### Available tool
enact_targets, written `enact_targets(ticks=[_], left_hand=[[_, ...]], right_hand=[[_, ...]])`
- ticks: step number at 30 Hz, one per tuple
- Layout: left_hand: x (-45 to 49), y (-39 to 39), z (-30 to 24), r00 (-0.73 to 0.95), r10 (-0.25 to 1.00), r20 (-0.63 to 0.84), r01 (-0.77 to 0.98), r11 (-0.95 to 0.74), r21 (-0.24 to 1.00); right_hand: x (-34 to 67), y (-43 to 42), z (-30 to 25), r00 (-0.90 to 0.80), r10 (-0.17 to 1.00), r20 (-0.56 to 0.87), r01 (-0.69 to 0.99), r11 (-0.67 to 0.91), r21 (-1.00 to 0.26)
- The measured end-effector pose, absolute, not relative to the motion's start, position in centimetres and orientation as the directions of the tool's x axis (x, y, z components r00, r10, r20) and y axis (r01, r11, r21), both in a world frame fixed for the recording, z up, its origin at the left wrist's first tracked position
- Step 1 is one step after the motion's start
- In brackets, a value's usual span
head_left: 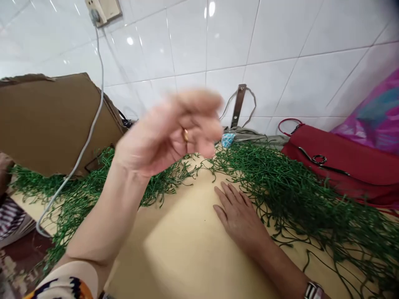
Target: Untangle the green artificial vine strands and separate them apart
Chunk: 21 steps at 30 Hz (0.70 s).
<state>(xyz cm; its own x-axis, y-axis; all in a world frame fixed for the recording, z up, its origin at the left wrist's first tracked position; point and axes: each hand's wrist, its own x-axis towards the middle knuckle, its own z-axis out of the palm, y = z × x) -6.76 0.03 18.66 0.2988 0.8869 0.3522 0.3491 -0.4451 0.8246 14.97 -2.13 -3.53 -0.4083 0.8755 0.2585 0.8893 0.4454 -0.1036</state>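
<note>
My left hand [174,133] is raised above the table, smeared by motion. Its fingers curl loosely around a hollow palm, a gold-coloured ring shows on one finger, and I see nothing held in it. Flat on the yellowish tabletop [187,232] rests my right hand [233,211], fingers spread, beside a heap of thin green cord-like strands [280,178]. The strands have small knotted or forked ends. Another heap of the same green strands [81,199] spreads on the left, partly hidden behind my left forearm.
A brown cardboard sheet or box [56,124] leans at the left, with a grey cable [93,124] hanging from a wall socket [101,10]. A red bag [336,158] and a pink plastic bag [377,116] stand at the right. White tiled wall [187,45] closes the back.
</note>
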Motion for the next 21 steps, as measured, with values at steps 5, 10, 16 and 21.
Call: enact_targets(ticks=[5,10,16,21], left_hand=[[-7.7,-3.8,16.8,0.579,0.795,0.179,0.320,-0.424,0.847],[-12.2,-7.2,16.5,0.413,0.909,0.053,0.768,-0.379,0.515],[-15.2,-7.7,16.1,0.259,0.966,0.014,0.963,-0.260,0.077],[-12.6,-3.6,14.7,0.287,0.938,0.192,0.957,-0.275,-0.087]], right_hand=[[15.0,-2.1,-3.8,-0.412,0.861,0.297,0.884,0.457,-0.097],[15.0,-2.2,-3.5,-0.420,0.857,0.298,0.884,0.461,-0.079],[15.0,-2.2,-3.8,-0.409,0.848,0.337,0.882,0.462,-0.093],[15.2,-2.0,-4.3,-0.414,0.843,0.344,0.881,0.466,-0.079]])
